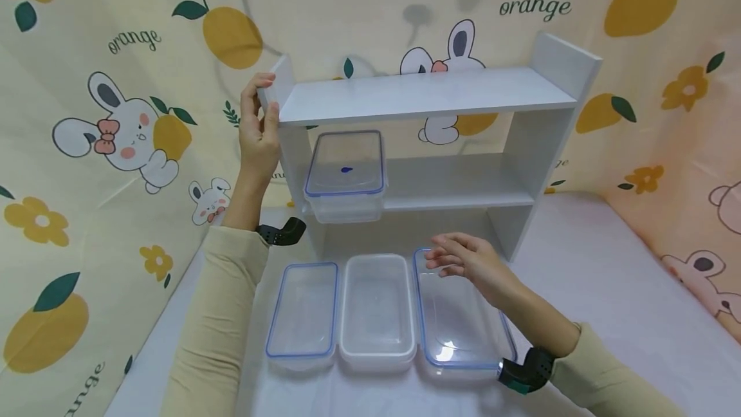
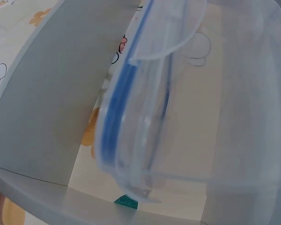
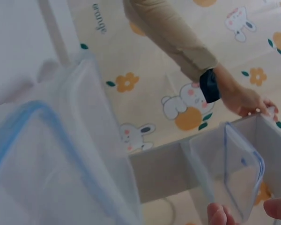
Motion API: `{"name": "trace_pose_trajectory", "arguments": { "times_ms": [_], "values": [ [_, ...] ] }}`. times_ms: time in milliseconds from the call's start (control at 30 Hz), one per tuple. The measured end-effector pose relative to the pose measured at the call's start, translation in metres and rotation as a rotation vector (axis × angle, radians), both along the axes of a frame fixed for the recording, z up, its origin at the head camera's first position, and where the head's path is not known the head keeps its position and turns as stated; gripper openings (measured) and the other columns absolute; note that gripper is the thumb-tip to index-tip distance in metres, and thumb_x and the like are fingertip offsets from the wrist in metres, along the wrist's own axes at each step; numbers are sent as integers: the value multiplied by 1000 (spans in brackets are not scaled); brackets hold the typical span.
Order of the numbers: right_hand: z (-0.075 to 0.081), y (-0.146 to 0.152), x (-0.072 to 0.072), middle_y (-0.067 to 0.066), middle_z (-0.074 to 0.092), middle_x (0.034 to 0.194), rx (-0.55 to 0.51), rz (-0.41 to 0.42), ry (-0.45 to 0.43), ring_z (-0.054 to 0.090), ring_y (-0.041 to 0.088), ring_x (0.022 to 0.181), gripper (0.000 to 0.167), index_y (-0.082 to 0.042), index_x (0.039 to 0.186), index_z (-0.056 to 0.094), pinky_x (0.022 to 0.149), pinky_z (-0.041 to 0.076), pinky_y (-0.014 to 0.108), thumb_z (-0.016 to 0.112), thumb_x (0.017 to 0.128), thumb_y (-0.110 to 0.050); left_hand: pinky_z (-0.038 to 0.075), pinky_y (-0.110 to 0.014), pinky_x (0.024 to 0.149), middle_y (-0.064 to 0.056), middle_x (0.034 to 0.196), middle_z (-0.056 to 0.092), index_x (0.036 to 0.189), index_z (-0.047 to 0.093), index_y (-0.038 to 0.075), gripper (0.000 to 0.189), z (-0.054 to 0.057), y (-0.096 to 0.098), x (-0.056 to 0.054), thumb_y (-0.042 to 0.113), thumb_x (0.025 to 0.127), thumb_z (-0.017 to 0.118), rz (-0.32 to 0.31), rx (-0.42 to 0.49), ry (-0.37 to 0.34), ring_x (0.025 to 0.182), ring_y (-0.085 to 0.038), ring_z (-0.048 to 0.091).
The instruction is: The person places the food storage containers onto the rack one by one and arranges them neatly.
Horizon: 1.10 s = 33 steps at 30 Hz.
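Your left hand (image 1: 260, 137) grips the upper left side panel (image 1: 283, 82) of the white shelf unit (image 1: 428, 92), thumb towards the front and the other fingers round the outer edge, probably to keep the light frame from shifting. Just below and to the right of those fingers, apart from them, the blue-rimmed lidded container (image 1: 346, 169) sits at the left end of the middle shelf (image 1: 457, 182). Its near end juts past the shelf's front edge, perhaps because it is not pushed fully back.

Your right hand (image 1: 475, 266) holds nothing; its fingers are loosely bent and parted from the thumb. It hovers over the far end of the large blue-rimmed container (image 1: 457, 320), with the shelved one farther back and to its left. The white-rimmed container (image 1: 378, 314) and the small blue-rimmed container (image 1: 303, 311) complete a row on the table (image 1: 608, 262), likely lined up for easy reach.
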State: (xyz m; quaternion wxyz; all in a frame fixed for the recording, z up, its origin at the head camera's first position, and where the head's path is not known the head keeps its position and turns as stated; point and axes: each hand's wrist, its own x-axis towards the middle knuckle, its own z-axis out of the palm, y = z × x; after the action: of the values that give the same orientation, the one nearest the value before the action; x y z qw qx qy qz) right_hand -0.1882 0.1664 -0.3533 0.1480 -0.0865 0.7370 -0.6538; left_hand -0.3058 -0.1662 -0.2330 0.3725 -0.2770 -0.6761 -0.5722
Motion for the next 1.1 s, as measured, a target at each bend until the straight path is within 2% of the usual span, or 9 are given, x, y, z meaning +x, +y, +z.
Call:
{"name": "trace_pose_trajectory", "arguments": {
  "times_ms": [200,400,633,867,1100],
  "values": [
    [-12,21,10,-6,71,97,88,7,-5,68,4,89,53,9,130,45,80,55,24,50,99,-35,29,-31,117,-8,142,42,126,41,0,28,1,1,0,0,98,36,-14,7,0,137,-9,37],
    [-24,38,19,-6,70,97,114,17,-17,68,4,89,51,12,127,46,78,55,25,51,99,-30,29,-39,118,-8,142,42,126,41,3,29,1,2,-1,0,98,36,-23,6,5,137,-10,37],
    [-36,59,27,-11,69,97,141,3,-29,66,2,89,48,12,127,45,78,55,24,49,100,-27,29,-34,119,-8,143,42,126,42,4,29,1,-1,-2,0,98,37,-3,5,-2,137,-10,37],
    [-44,82,37,-13,67,93,152,-53,-45,63,3,85,29,0,115,56,75,52,22,52,99,-24,28,-34,120,-9,144,41,127,42,6,29,1,0,0,3,99,38,17,-13,-11,139,-10,36],
    [-54,95,42,-14,64,83,126,-127,-71,61,3,79,8,-14,100,61,72,52,21,56,96,-18,28,-38,120,-9,144,41,127,42,4,29,0,-1,-1,2,99,37,4,-5,-9,138,-11,37]
  ]
}}
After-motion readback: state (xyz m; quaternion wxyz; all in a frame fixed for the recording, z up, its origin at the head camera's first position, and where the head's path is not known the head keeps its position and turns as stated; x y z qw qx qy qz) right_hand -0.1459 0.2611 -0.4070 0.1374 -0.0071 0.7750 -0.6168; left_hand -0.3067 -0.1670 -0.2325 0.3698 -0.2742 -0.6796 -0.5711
